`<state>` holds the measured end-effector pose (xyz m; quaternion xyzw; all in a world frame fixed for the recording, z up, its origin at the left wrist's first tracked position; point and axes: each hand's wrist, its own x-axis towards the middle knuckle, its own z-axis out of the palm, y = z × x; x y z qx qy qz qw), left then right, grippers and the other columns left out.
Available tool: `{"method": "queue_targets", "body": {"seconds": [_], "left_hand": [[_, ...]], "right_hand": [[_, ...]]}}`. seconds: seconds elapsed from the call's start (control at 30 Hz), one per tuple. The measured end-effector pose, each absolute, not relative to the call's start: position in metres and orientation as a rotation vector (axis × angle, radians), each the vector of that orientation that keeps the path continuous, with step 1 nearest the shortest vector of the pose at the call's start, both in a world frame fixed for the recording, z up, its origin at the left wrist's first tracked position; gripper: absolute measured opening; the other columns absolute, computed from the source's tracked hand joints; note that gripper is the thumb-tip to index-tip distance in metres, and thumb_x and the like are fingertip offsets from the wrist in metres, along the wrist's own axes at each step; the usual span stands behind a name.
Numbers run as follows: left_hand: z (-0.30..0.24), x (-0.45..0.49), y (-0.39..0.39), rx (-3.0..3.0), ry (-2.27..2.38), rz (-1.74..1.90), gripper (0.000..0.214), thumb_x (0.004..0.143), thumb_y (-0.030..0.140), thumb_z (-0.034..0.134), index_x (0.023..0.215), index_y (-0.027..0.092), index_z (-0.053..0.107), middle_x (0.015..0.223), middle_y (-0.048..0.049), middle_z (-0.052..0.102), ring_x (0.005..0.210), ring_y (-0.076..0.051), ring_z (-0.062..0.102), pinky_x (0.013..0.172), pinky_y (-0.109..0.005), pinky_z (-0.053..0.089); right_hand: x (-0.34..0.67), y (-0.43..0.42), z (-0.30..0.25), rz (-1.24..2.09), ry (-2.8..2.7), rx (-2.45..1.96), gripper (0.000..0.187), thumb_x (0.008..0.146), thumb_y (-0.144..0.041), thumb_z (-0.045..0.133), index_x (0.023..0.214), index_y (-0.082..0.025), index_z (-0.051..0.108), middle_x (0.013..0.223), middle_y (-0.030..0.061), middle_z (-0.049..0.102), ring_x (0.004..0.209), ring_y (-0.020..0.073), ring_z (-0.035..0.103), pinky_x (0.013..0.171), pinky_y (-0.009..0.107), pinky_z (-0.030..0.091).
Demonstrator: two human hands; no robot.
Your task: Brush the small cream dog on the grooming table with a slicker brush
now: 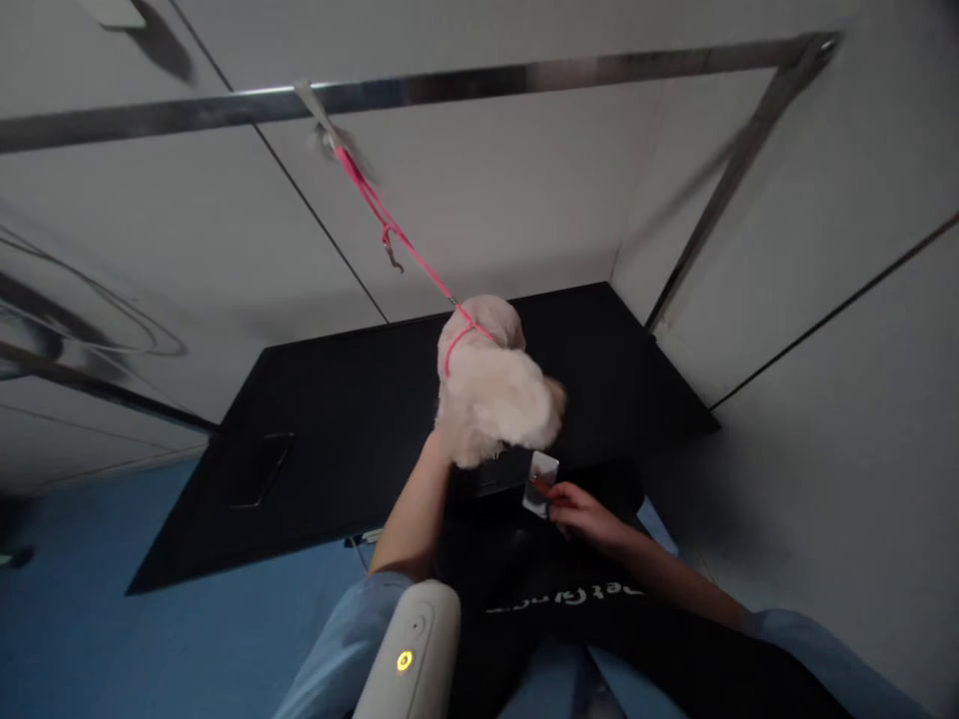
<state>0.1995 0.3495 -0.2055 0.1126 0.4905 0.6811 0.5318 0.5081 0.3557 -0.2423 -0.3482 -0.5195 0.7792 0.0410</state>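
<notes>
A cream-coloured fluffy dog (498, 394) is on the black table, seen from above, with a pink loop lead (416, 255) around its neck. My left hand (448, 447) reaches under the dog's fur on the near left side; its fingers are hidden there. Just below the dog, my right hand (580, 514) grips a small flat rectangular tool with a pale, shiny face, which looks like a slicker brush (536, 499). A small gap separates this brush from the fur.
The black table (352, 399) carries a dark phone-like slab (262, 469) at its left. A metal bar (450, 88) overhead holds the lead. Walls stand behind and to the right. A white device (412, 649) with a yellow light is close below my view.
</notes>
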Motion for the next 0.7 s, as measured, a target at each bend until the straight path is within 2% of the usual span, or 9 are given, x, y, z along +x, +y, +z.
{"method": "queue_targets", "body": {"seconds": [0.07,0.13,0.2,0.3,0.4,0.5,0.6,0.7], "left_hand": [[-0.196,0.216,0.37,0.299,1.108,1.695,0.04,0.104,0.044,0.041,0.11,0.018,0.071,0.107,-0.0125,0.077,0.112,-0.026,0.071,0.092,-0.039,0.058],[-0.184,0.232,0.39,0.301,1.001,1.825,0.044,0.105,0.049,0.036,0.113,0.02,0.069,0.112,-0.0115,0.077,0.122,-0.027,0.066,0.095,-0.04,0.057],[-0.171,0.245,0.405,0.259,0.918,1.964,0.037,0.104,0.047,0.042,0.115,0.022,0.067,0.116,-0.0094,0.078,0.129,-0.027,0.061,0.099,-0.04,0.055],[-0.156,0.256,0.415,0.196,0.953,2.108,0.022,0.102,0.035,0.048,0.112,0.025,0.065,0.119,-0.0052,0.077,0.135,-0.023,0.057,0.1,-0.036,0.054],[-0.152,0.253,0.414,0.154,1.07,2.208,0.019,0.103,0.032,0.046,0.108,0.026,0.063,0.124,-0.0025,0.074,0.139,-0.021,0.054,0.098,-0.034,0.055],[-0.154,0.239,0.411,0.143,1.145,2.235,0.016,0.102,0.038,0.051,0.107,0.027,0.061,0.122,-0.0011,0.074,0.142,-0.023,0.05,0.095,-0.035,0.056],[-0.157,0.224,0.411,0.212,1.119,2.229,0.03,0.094,0.054,0.06,0.111,0.029,0.061,0.116,-0.0032,0.077,0.144,-0.025,0.048,0.096,-0.036,0.057],[-0.156,0.216,0.413,0.161,1.025,2.219,0.038,0.09,0.06,0.062,0.113,0.031,0.062,0.12,-0.0062,0.076,0.145,-0.024,0.049,0.094,-0.035,0.059]], "right_hand": [[0.512,0.379,-0.237,2.281,-1.534,-1.025,0.047,0.063,-0.045,0.079,0.097,-0.022,0.057,0.076,-0.0049,0.058,0.061,0.0105,0.051,0.059,0.025,0.041],[0.507,0.405,-0.235,2.1,-1.604,-1.104,0.043,0.063,-0.044,0.08,0.092,-0.021,0.058,0.075,-0.0044,0.058,0.059,0.0101,0.049,0.058,0.025,0.04],[0.498,0.43,-0.237,1.869,-1.752,-1.221,0.033,0.069,-0.041,0.077,0.084,-0.021,0.055,0.07,-0.0048,0.055,0.057,0.0108,0.048,0.057,0.026,0.038],[0.485,0.459,-0.24,1.634,-1.904,-1.272,0.024,0.073,-0.03,0.075,0.075,-0.023,0.052,0.064,-0.0043,0.051,0.061,0.0137,0.05,0.062,0.028,0.039],[0.482,0.475,-0.238,1.553,-1.981,-1.231,0.026,0.068,-0.021,0.077,0.068,-0.026,0.051,0.06,-0.0026,0.048,0.064,0.0177,0.052,0.064,0.032,0.038],[0.483,0.484,-0.228,1.512,-2.035,-1.146,0.029,0.066,-0.014,0.075,0.063,-0.029,0.05,0.061,-0.0007,0.048,0.068,0.0227,0.055,0.068,0.038,0.043],[0.468,0.493,-0.202,1.498,-2.01,-1.007,0.024,0.075,-0.019,0.07,0.066,-0.032,0.051,0.069,0.0027,0.055,0.08,0.0296,0.062,0.079,0.048,0.05],[0.43,0.505,-0.152,1.479,-1.929,-0.808,0.002,0.088,-0.031,0.06,0.086,-0.031,0.06,0.098,0.0083,0.068,0.105,0.032,0.066,0.097,0.052,0.051]]}}
